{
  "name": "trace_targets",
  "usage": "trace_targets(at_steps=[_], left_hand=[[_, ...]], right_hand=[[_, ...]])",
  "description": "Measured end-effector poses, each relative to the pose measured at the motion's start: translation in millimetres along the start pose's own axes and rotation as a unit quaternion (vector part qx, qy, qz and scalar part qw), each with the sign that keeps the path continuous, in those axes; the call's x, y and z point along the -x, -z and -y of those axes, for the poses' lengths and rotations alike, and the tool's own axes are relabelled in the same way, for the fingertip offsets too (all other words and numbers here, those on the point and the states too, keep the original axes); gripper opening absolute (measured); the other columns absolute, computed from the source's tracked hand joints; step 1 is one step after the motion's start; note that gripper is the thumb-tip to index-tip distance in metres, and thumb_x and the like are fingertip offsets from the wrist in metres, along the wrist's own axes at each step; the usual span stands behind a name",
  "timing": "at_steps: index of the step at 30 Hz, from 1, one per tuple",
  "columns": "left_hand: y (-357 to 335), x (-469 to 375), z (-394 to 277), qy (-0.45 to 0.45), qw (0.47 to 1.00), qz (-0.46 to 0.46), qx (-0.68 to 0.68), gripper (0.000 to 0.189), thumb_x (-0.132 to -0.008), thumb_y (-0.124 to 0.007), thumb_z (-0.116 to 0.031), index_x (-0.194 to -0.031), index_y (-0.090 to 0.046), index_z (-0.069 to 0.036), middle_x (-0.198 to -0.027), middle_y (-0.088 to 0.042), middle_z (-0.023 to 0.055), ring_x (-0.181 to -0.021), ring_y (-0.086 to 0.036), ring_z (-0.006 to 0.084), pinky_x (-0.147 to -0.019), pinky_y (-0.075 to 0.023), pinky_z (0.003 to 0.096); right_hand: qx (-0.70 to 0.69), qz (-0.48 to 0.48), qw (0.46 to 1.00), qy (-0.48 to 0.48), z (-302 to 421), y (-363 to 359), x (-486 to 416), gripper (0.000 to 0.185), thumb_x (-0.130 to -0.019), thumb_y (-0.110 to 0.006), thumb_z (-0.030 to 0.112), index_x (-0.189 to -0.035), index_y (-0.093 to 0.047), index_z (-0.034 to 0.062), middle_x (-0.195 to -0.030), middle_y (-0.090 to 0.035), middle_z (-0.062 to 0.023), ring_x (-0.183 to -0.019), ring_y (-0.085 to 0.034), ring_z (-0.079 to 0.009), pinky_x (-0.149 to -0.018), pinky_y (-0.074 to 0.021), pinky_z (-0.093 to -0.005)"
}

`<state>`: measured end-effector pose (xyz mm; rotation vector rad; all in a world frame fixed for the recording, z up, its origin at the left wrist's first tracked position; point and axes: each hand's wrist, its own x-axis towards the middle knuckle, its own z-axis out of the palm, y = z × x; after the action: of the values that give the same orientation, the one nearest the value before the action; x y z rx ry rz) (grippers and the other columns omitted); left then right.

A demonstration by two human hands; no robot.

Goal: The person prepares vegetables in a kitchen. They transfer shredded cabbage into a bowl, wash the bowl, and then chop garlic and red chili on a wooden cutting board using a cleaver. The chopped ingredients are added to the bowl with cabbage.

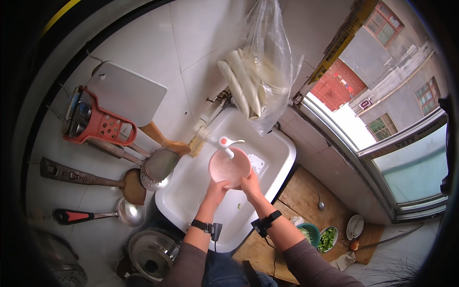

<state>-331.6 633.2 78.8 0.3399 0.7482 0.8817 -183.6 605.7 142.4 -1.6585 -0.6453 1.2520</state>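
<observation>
A pink bowl (229, 172) is held over the white sink (183, 201), directly beneath the spout of a white plastic tap (224, 143). My left hand (217, 190) grips its near left rim, thumb at the edge. On the near right rim my right hand (250, 184) has hold of it too. Water with small bubbles seems to lie in the bowl. The tap's lever, marked with a red dot, points right. A small green scrap (239, 206) rests on the sink's floor to the right of the bowl.
Left, a skimmer (157, 170), a spatula (134, 186) and a ladle (131, 211) hang on the wall. A plastic bag (269, 71) of pale rolls hangs behind the sink. On the wooden table stand a green bowl (315, 235) and a dish of chopped greens (328, 238). A lidded pot (152, 253) is lower left.
</observation>
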Motion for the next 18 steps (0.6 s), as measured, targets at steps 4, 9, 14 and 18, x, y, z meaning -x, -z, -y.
trace_targets(at_steps=[4, 9, 14, 18], left_hand=[[-32, 25, -36, -0.034, 0.99, -0.031, -0.132, 0.092, -0.078, -0.053, 0.014, -0.162, -0.025, -0.012, -0.154, -0.041, 0.0146, -0.141, -0.049, 0.0325, -0.108, -0.0554, 0.0451], [-34, 36, -49, 0.009, 0.964, -0.082, -0.254, 0.101, -0.075, -0.054, 0.01, -0.163, -0.015, -0.02, -0.155, -0.035, 0.0139, -0.143, -0.046, 0.034, -0.094, -0.0639, 0.0473], [5, 29, -37, 0.079, 0.973, -0.066, -0.209, 0.047, -0.091, -0.055, -0.006, -0.134, -0.052, 0.012, -0.126, -0.065, 0.0207, -0.111, -0.07, 0.0373, -0.091, -0.0626, 0.0566], [10, 25, -42, 0.168, 0.97, -0.04, -0.172, 0.046, -0.093, -0.056, -0.013, -0.135, -0.054, 0.007, -0.122, -0.066, 0.0215, -0.105, -0.071, 0.0375, -0.092, -0.062, 0.0543]], right_hand=[[0.006, 0.049, 0.986, -0.162, -18, 0, -13, 0.054, -0.086, -0.057, -0.007, -0.14, -0.053, -0.009, -0.12, -0.069, -0.0255, -0.104, -0.076, -0.0314, -0.068, -0.0662, -0.0376], [0.492, -0.13, 0.804, 0.307, -24, 1, -32, 0.045, -0.087, -0.076, 0.022, -0.119, -0.066, -0.0085, -0.112, -0.07, -0.0316, -0.093, -0.074, -0.0413, -0.075, -0.0613, -0.0478], [0.448, 0.183, 0.854, 0.193, -23, -16, -39, 0.076, -0.069, -0.088, 0.047, -0.122, -0.068, -0.0032, -0.121, -0.07, -0.0247, -0.12, -0.066, -0.0398, -0.106, -0.0513, -0.0437], [0.363, 0.283, 0.862, 0.211, -22, -34, -49, 0.038, -0.076, -0.076, 0.032, -0.103, -0.078, 0.0053, -0.119, -0.074, -0.0185, -0.118, -0.067, -0.0392, -0.103, -0.0514, -0.0455]])
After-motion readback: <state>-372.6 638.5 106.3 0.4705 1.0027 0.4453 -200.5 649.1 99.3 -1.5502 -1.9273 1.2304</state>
